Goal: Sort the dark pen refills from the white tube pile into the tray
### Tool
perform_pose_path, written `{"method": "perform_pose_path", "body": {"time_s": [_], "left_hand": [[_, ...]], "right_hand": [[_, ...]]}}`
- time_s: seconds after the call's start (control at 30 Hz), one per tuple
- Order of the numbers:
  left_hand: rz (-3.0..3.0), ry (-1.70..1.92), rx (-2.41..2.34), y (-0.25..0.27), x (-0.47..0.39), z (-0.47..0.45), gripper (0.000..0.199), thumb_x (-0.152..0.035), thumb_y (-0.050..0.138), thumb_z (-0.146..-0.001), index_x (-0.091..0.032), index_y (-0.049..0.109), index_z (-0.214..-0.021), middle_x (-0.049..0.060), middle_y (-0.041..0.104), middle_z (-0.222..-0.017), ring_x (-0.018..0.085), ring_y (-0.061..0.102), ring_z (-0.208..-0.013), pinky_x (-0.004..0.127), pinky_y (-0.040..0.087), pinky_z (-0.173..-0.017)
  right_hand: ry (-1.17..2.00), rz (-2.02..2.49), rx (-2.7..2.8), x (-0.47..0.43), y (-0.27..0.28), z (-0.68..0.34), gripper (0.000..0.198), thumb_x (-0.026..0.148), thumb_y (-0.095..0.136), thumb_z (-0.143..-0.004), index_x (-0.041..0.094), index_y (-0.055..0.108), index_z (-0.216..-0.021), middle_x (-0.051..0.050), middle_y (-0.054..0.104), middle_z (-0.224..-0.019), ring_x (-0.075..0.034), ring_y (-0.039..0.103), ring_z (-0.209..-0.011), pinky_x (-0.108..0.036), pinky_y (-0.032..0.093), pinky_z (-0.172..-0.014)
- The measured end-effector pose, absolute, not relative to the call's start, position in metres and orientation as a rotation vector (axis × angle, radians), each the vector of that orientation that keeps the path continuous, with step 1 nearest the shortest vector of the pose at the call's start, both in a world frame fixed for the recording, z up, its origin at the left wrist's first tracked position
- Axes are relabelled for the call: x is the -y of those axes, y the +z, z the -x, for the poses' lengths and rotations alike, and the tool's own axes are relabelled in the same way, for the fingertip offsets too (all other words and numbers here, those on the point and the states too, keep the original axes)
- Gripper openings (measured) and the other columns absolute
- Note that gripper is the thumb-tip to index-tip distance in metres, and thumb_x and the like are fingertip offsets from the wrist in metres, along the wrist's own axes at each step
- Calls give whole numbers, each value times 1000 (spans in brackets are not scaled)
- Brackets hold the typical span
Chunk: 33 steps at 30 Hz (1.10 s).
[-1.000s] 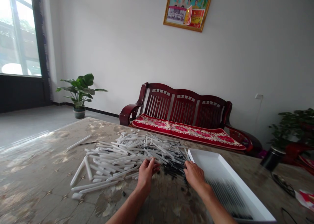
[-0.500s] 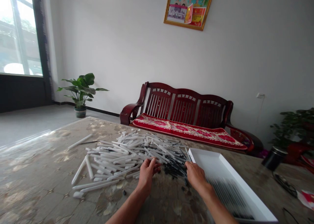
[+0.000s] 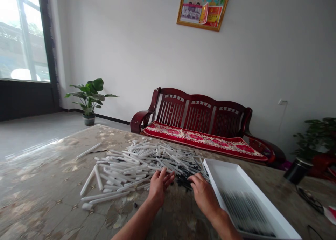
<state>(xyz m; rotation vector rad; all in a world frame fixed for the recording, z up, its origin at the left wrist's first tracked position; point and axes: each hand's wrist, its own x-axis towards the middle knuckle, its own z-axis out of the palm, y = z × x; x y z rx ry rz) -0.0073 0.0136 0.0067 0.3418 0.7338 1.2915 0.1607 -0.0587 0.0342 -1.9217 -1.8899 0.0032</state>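
A white pen barrel [image 3: 168, 171] lies across the fingers of my left hand [image 3: 158, 185], its thumb pressed along it. My right hand [image 3: 201, 189] is at the black pen pieces [image 3: 186, 180], its fingers curled together; whatever is between the fingertips is too small to make out. Ahead of both hands spreads a big loose pile of white pen barrels [image 3: 131, 163], mixed with dark ones on its right side. Beside my right forearm is a shallow white box [image 3: 225, 171] holding a row of dark-tipped clear pens [image 3: 244, 210].
The patterned tabletop [image 3: 52, 177] carries a single small black cap [image 3: 135, 205] near my left forearm. A black canister [image 3: 298, 170] and a dark cable [image 3: 309, 199] lie at the right. Beyond the table stand a wooden bench [image 3: 198, 110] and a potted plant [image 3: 90, 96].
My right hand has shifted left, away from the box edge and nearer my left hand. My left hand stays almost in place with the barrel. The view has turned slightly.
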Motion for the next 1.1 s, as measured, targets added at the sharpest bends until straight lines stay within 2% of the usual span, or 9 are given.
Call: {"method": "perform_pose_path", "body": {"time_s": [0.4,0.5,0.7,0.87,0.97,1.03,1.1], "left_hand": [[-373,1258,-741,3,-11,4,13,-15,64,-90,-17,54,-81,3,70,-70,15,75,-66,24,62,-62],[-399,1252,-729,-1,-11,3,17,-21,72,-84,-17,56,-82,3,71,-72,16,74,-66,25,62,-63],[-523,1252,-686,-7,-13,4,37,-37,85,-66,-19,57,-82,-1,70,-71,18,74,-65,28,61,-62],[-582,1177,-677,-6,-5,-2,35,-37,85,-66,-18,58,-81,-1,70,-71,17,73,-62,28,61,-61],[-560,1112,-668,-1,1,-5,26,-28,81,-73,-17,59,-82,0,70,-69,16,73,-60,27,61,-60],[-479,1112,-682,2,1,-4,20,-22,77,-78,-17,58,-79,1,69,-67,15,73,-60,26,62,-61],[-388,1147,-705,4,-2,0,17,-17,72,-84,-16,56,-78,2,70,-68,14,72,-60,23,62,-61]], "right_hand": [[-38,1856,1892,60,33,-151,39,2,48,-86,27,72,-104,-4,68,-101,-19,64,-98,-26,46,-84],[-71,1851,1909,60,33,-149,38,2,47,-87,26,72,-102,-4,68,-99,-19,64,-97,-26,46,-83],[-178,1842,1919,61,32,-149,37,2,45,-88,23,73,-101,-6,67,-96,-19,64,-95,-26,47,-83],[-191,1727,1935,62,31,-141,38,4,44,-88,26,73,-98,-5,66,-92,-19,63,-92,-26,47,-83],[13,1612,1789,56,29,-137,27,13,49,-88,25,73,-92,-5,68,-91,-20,65,-90,-27,49,-82],[194,1513,1621,52,29,-138,20,28,54,-89,23,73,-93,-6,70,-93,-22,66,-90,-30,51,-82],[387,1451,1413,50,30,-142,31,47,55,-88,22,72,-97,-8,72,-93,-24,66,-87,-32,52,-76]]}}
